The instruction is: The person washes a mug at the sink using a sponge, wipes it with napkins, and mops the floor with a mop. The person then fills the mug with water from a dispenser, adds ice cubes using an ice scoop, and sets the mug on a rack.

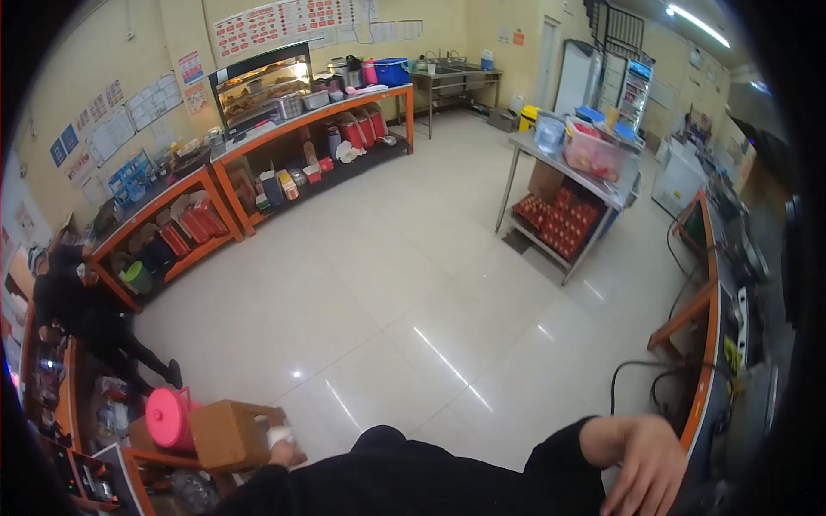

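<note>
My left hand is low at the left, beside a brown box-like block. A small white item, which looks like crumpled cloth or paper, is at its fingers; these appear closed on it, though they show only in part. At the lower right, my right hand hangs with its fingers stretched downward and slightly apart, and nothing shows in it. That hand is near the orange-edged counter on the right. A pink lidded jug stands just left of the brown block.
A person in dark clothes stands at the left counter. Ahead, a metal table carries plastic tubs, with red egg trays below. A lit food display stands on the back counter. Black cables hang at the right.
</note>
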The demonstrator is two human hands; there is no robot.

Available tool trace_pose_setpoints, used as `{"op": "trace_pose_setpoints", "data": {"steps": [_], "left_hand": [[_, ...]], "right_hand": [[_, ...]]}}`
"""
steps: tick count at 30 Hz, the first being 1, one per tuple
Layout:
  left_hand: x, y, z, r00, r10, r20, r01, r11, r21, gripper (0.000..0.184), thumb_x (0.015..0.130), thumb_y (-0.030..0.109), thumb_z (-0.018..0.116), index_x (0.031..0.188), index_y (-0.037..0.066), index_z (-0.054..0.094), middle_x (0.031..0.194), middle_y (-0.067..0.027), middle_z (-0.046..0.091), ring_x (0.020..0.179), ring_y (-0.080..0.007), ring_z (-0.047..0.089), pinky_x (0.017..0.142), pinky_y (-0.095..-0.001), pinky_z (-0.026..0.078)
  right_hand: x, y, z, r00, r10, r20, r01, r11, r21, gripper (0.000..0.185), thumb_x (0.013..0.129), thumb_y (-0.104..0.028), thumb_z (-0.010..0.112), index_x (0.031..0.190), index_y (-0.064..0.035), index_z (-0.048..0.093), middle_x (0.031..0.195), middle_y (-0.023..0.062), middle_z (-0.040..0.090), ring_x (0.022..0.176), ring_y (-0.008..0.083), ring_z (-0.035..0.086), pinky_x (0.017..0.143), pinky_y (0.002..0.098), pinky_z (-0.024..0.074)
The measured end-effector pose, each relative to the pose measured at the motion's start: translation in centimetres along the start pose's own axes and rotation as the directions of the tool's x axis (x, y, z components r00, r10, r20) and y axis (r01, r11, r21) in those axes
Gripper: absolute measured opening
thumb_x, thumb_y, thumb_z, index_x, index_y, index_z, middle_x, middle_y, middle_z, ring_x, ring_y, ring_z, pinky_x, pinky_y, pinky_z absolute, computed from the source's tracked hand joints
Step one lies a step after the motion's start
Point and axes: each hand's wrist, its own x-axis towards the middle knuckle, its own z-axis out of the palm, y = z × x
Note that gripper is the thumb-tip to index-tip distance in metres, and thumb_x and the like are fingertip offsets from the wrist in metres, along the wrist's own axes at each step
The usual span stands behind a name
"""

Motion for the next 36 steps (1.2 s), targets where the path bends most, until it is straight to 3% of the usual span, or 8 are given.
{"op": "trace_pose_setpoints", "data": {"steps": [6, 10, 14, 15, 18, 24, 31, 36], "left_hand": [[6.9, 0.9, -1.8, 0.866, -0.452, 0.217, 0.498, 0.823, -0.274, 0.039, 0.081, 0.04, 0.048, 0.091, 0.004, 0.058, 0.082, -0.0165, 0.061, 0.077, -0.0314, 0.059, 0.069, -0.0454, 0.044], [22.4, 3.1, -1.9, 0.885, -0.34, 0.318, 0.385, 0.919, -0.089, 0.039, 0.084, 0.038, 0.045, 0.101, 0.004, 0.055, 0.086, -0.0147, 0.061, 0.081, -0.03, 0.058, 0.073, -0.0444, 0.043], [42.8, 8.2, -8.0, 0.951, 0.202, 0.234, -0.244, 0.955, 0.169, 0.038, 0.085, 0.037, 0.042, 0.099, 0.004, 0.057, 0.085, -0.0122, 0.06, 0.08, -0.0312, 0.056, 0.073, -0.0441, 0.042], [50.0, 12.7, -12.0, 0.938, -0.066, 0.341, 0.076, 0.997, -0.017, 0.038, 0.084, 0.037, 0.044, 0.088, 0.003, 0.06, 0.083, -0.0146, 0.06, 0.08, -0.0324, 0.056, 0.073, -0.0444, 0.043], [67.0, 24.9, -20.6, 0.968, 0.113, -0.222, -0.159, 0.967, -0.198, 0.036, 0.08, 0.036, 0.052, 0.085, 0.002, 0.063, 0.081, -0.0177, 0.062, 0.078, -0.0333, 0.059, 0.072, -0.0411, 0.045], [80.4, 46.3, -36.7, 0.948, 0.164, -0.274, -0.29, 0.801, -0.523, 0.026, 0.082, 0.029, 0.052, 0.092, 0.006, 0.06, 0.089, -0.0178, 0.06, 0.085, -0.0344, 0.057, 0.072, -0.0392, 0.044], [87.8, 43.4, -30.0, 1.0, -0.015, -0.024, 0.007, 0.952, -0.304, 0.028, 0.081, 0.03, 0.051, 0.095, 0.007, 0.06, 0.089, -0.0176, 0.061, 0.088, -0.0347, 0.057, 0.075, -0.041, 0.044], [86.2, 34.7, -20.0, 0.915, -0.377, 0.144, 0.394, 0.911, -0.124, 0.037, 0.078, 0.039, 0.05, 0.09, 0.006, 0.063, 0.091, -0.015, 0.062, 0.087, -0.0337, 0.058, 0.076, -0.0415, 0.044]], "right_hand": [[-17.5, 17.7, -19.5, 0.388, 0.291, -0.875, -0.309, 0.935, 0.175, 0.043, 0.081, -0.04, 0.056, 0.113, -0.0105, 0.053, 0.111, 0.0178, 0.055, 0.099, 0.036, 0.053, 0.081, 0.0448, 0.0413], [-15.5, 24.5, -28.4, 0.901, 0.151, -0.408, -0.062, 0.973, 0.221, 0.058, 0.082, -0.04, 0.055, 0.128, -0.0073, 0.04, 0.123, 0.021, 0.042, 0.111, 0.035, 0.042, 0.087, 0.0449, 0.0329], [-16.1, 27.5, -37.4, 0.964, 0.2, 0.174, -0.24, 0.936, 0.257, 0.063, 0.082, -0.048, 0.05, 0.13, -0.009, 0.039, 0.139, 0.0222, 0.023, 0.129, 0.0393, 0.014, 0.099, 0.0508, 0.0094], [-17.7, 27.8, -39.3, 0.973, 0.207, 0.099, -0.226, 0.939, 0.26, 0.062, 0.083, -0.048, 0.049, 0.129, -0.0069, 0.042, 0.138, 0.0214, 0.025, 0.13, 0.0391, 0.014, 0.098, 0.0505, 0.0131], [-23.0, 26.7, -46.3, 0.908, 0.418, 0.041, -0.418, 0.89, 0.18, 0.062, 0.083, -0.048, 0.05, 0.126, -0.004, 0.044, 0.138, 0.0196, 0.027, 0.129, 0.0391, 0.016, 0.098, 0.0499, 0.0143], [-35.5, 25.5, -61.4, 0.797, 0.503, -0.335, -0.503, 0.859, 0.093, 0.044, 0.082, -0.03, 0.057, 0.118, -0.0054, 0.051, 0.118, 0.0177, 0.051, 0.106, 0.0389, 0.048, 0.085, 0.0459, 0.0334], [-41.9, 26.4, -86.7, 0.782, 0.011, -0.624, -0.338, 0.847, -0.409, 0.05, 0.077, -0.004, 0.06, 0.124, -0.0115, 0.045, 0.105, 0.015, 0.055, 0.086, 0.0304, 0.058, 0.076, 0.0423, 0.0413], [-45.2, 30.9, -100.4, 0.765, -0.04, -0.643, -0.181, 0.944, -0.275, 0.027, 0.076, -0.01, 0.06, 0.102, -0.0108, 0.058, 0.099, 0.0052, 0.058, 0.086, 0.0277, 0.058, 0.077, 0.0425, 0.0397]]}}
